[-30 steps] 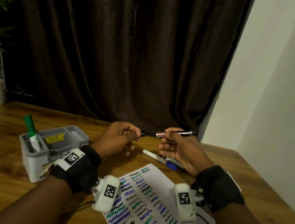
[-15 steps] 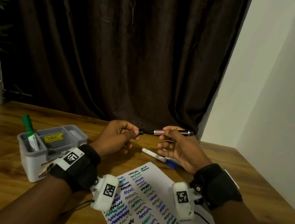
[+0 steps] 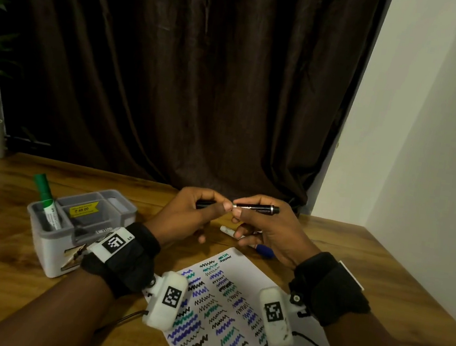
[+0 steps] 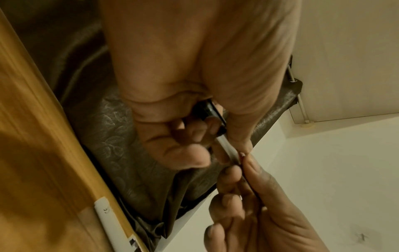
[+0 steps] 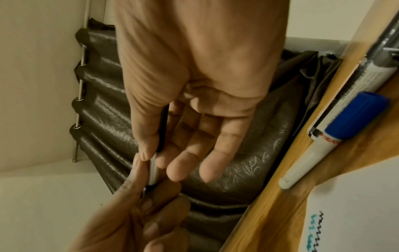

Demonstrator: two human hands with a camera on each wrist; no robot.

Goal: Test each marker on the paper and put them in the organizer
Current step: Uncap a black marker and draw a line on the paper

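Marker in hand: black marker (image 3: 255,207) held level above the table (image 3: 380,275), between the two hands, just beyond the far end of the paper (image 3: 242,262).
Change: a second ago cap and barrel apart, dark tip exposed in the gap; now pressed together, no tip visible — cap back on or nearly seated.
Left hand: left hand (image 3: 191,214) curled round the cap end, thumb and forefinger pinching; black cap (image 4: 212,110) visible deep in the grip from the left wrist view.
Right hand: right hand (image 3: 264,229) pinching the barrel between thumb and forefinger; remaining fingers (image 5: 205,151) extended and relaxed, touching nothing.
Seating: full closure of the cap not confirmable — joint hidden behind both thumbs.
Paper: covered in rows of black, blue and green squiggles.
Organizer: grey organizer (image 3: 50,249) on the table to the left, well apart from the hands; green marker (image 3: 46,200) standing tilted in its front-left compartment.
Remaining stock: white marker with blue cap (image 3: 263,249) lying on the table under the right hand, beside a second white marker (image 3: 227,230).
Meaning for task: recapping suggests this marker already tested; likely next — transfer to the organizer.
Risk: loose cap could drop off in transit.
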